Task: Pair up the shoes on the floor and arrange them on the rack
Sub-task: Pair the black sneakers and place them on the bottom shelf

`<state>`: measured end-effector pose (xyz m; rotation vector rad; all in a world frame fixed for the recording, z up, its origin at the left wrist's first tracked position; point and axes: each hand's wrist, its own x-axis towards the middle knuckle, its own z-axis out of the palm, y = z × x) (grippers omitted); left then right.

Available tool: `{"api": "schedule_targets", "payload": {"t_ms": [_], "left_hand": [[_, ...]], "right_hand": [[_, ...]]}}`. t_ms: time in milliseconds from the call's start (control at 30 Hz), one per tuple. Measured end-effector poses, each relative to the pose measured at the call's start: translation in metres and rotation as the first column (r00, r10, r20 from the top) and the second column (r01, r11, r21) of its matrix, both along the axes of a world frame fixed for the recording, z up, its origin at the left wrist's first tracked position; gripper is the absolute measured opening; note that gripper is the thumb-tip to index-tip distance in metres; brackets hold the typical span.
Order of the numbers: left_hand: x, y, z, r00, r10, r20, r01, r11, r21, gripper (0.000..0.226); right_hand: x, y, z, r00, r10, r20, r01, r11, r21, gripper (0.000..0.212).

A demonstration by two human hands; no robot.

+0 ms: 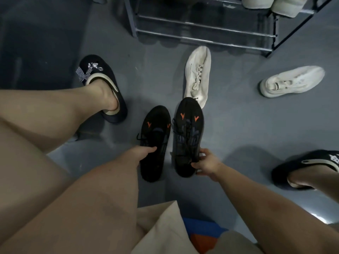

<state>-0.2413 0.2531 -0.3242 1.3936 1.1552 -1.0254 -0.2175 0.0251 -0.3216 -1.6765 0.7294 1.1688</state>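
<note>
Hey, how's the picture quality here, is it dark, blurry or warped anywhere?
Head view: dim overall, so the black shoes lose detail; the white shoes read clearly; wide-angle bending curves the rack bars; the slipper at the right edge looks smeared; a bright glare patch sits lower right on the floor.

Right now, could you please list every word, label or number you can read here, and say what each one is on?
No text here can be read.
Dark print on the tongue of the right white sneaker: too small and blurred.
Dark mark at the heel of the middle white sneaker: too blurred.
Orange marks on the black sneakers: arrow shapes, not letters.
</note>
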Motion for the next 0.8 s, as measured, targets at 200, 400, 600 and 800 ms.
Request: {"api": "schedule_targets", "payload": {"t_ms": [200,400,600,800], "left_hand": [[-0.002,-0.013,0.008,0.998,-0.050,-0.027,0.047,0.993,-0.109,0.047],[0.002,-0.025,0.034,0.986,0.129,0.104,-0.106,0.973,-0.205,0.035],[0.001,-0.036,0.061,0.961,0.260,0.090,-0.228,0.936,-0.269,0.042],[0.003,-0.043,0.079,0.900,0.399,0.174,-0.341,0.895,-0.288,0.054]], "right_hand": [[0.006,-0.004,0.004,0.998,0.053,0.022,-0.053,0.999,0.003,0.067],[0.008,-0.012,0.023,0.998,0.057,0.024,-0.058,0.998,0.039,0.056],[0.005,-0.019,0.058,0.997,-0.027,0.068,0.021,0.996,0.088,0.035],[0.006,-0.020,0.095,0.955,-0.270,0.127,0.246,0.954,0.174,0.015]]}}
